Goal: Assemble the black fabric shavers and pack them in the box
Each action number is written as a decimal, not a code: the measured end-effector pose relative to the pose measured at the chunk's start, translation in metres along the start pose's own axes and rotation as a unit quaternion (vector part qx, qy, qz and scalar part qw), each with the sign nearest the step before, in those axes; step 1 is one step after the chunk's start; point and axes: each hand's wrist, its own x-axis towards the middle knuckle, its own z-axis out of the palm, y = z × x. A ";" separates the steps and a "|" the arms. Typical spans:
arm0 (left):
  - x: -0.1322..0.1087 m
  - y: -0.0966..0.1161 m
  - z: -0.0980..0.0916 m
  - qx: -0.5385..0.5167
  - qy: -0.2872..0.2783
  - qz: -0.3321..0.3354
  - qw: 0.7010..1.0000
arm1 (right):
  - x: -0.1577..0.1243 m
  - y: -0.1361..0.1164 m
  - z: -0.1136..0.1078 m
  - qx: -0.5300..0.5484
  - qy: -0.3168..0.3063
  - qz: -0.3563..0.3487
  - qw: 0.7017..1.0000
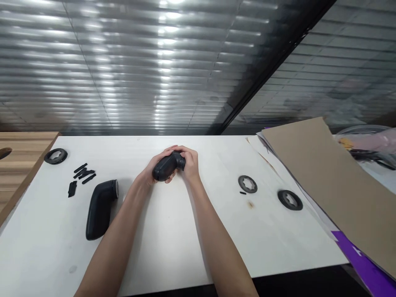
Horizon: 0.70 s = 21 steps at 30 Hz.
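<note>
Above the far middle of the white table, I hold a black fabric shaver (165, 167) with a curved, angled body. My left hand (151, 167) is wrapped round its handle from the left. My right hand (191, 163) grips the head end, with the thumb pressed near it; some fingers of both hands are hidden behind the body. A second black fabric shaver (99, 210) lies on the table beside my left forearm, its round, silvery face turned to the right.
Several small black strips (84, 173) and a black ring (55, 156) lie at the left. On the right are a grey ring (247, 184), a small black piece (243, 193) and another black ring (290, 200). Cardboard (334, 173) covers the right edge. Metal blinds (123, 66) stand behind.
</note>
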 end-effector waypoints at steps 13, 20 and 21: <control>-0.001 0.001 0.015 0.044 0.045 -0.010 0.998 | 0.008 -0.003 -0.013 0.098 0.023 0.100 0.990; 0.003 -0.012 0.017 0.033 0.072 0.007 0.997 | 0.009 -0.007 -0.013 0.139 0.004 0.232 0.963; 0.004 -0.013 0.017 0.033 0.072 0.007 0.997 | 0.009 -0.007 -0.012 0.141 0.013 0.234 0.962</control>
